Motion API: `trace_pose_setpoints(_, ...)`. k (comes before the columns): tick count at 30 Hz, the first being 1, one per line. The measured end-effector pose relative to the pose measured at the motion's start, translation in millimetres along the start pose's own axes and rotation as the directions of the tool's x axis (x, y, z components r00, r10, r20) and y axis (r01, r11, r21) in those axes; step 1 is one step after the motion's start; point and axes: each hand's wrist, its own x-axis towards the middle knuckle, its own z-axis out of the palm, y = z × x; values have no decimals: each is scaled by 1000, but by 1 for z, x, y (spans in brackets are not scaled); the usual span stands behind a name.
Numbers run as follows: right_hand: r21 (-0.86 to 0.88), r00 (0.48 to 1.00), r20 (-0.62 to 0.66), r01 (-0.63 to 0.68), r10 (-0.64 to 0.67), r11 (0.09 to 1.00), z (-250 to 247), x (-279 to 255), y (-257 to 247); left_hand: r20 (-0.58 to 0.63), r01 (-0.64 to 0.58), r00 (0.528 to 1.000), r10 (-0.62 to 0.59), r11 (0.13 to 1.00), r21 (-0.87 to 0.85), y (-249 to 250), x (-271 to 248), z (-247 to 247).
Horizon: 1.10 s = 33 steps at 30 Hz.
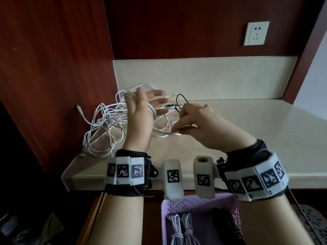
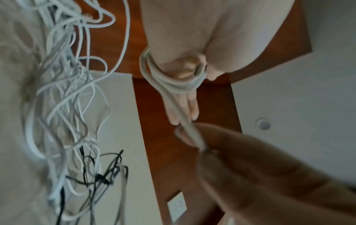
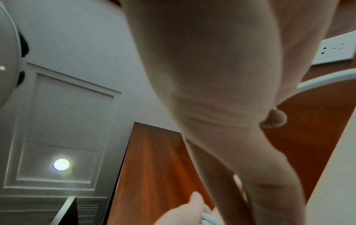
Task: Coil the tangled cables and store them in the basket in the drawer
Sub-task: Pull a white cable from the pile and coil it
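Note:
My left hand (image 1: pixel 150 101) is raised over the counter, fingers straight. A white cable (image 1: pixel 153 112) is wound in several turns around its palm, and the thumb pins the plug end against the hand (image 2: pixel 200 70). My right hand (image 1: pixel 177 129) pinches the free run of the same cable (image 2: pixel 185 121) just right of the left hand. A tangle of white cables (image 1: pixel 102 124) lies at the counter's left end, with a thin black cable (image 1: pixel 181 98) behind my hands. Below the counter, a purple basket (image 1: pixel 200 202) sits in the open drawer (image 1: pixel 95 218), holding two coiled white cables (image 1: pixel 182 228) and a black item.
The pale counter (image 1: pixel 238 131) runs to the right, with red-brown wood panels on its left and back. A white wall socket (image 1: pixel 256 33) is above it. A grey perforated basket (image 1: pixel 315 225) shows at the lower right. One plug (image 1: pixel 81 155) hangs at the counter's front left edge.

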Motion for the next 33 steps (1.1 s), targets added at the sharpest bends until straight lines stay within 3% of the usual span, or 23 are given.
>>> trace_pose_setpoints(3,116,998,-27,54,-51,992,-5,-2,-2,117,31,991,-60,972,231,-4,-5,5)
trace_pose_setpoints(5,157,991,-124,60,-41,986,-7,-2,-2,198,41,971,-130,916,400,-7,-9,6)
trace_pose_setpoints(9,181,924,-347,-100,159,978,-12,-3,7,361,12,887,-286,799,602,-13,-13,2)
trace_pose_setpoints(13,132,875,-407,-226,260,965,-13,-6,17,397,222,807,-438,847,483,-4,-16,5)
trace_pose_setpoints(16,279,886,-417,-87,203,956,-13,-5,25,536,223,683,-496,840,494,-1,-17,3)
trace_pose_setpoints(18,378,892,-408,-30,195,926,-13,-5,29,595,211,630,-499,848,487,1,-19,1)
trace_pose_setpoints(21,455,893,-401,0,205,890,-13,-7,29,617,269,601,-508,855,443,3,-20,1)
trace_pose_setpoints(24,569,863,-418,5,284,822,-12,-5,27,665,313,545,-511,860,404,0,-19,-2)
trace_pose_setpoints(28,573,829,-469,22,306,819,-3,2,24,730,441,497,-469,861,253,1,-17,-8)
trace_pose_setpoints(30,586,867,-411,15,281,810,6,5,24,761,557,500,-414,826,83,1,-15,-11)
trace_pose_setpoints(33,671,952,-224,-5,209,741,18,7,28,821,694,503,-270,692,-198,-3,-8,-13)
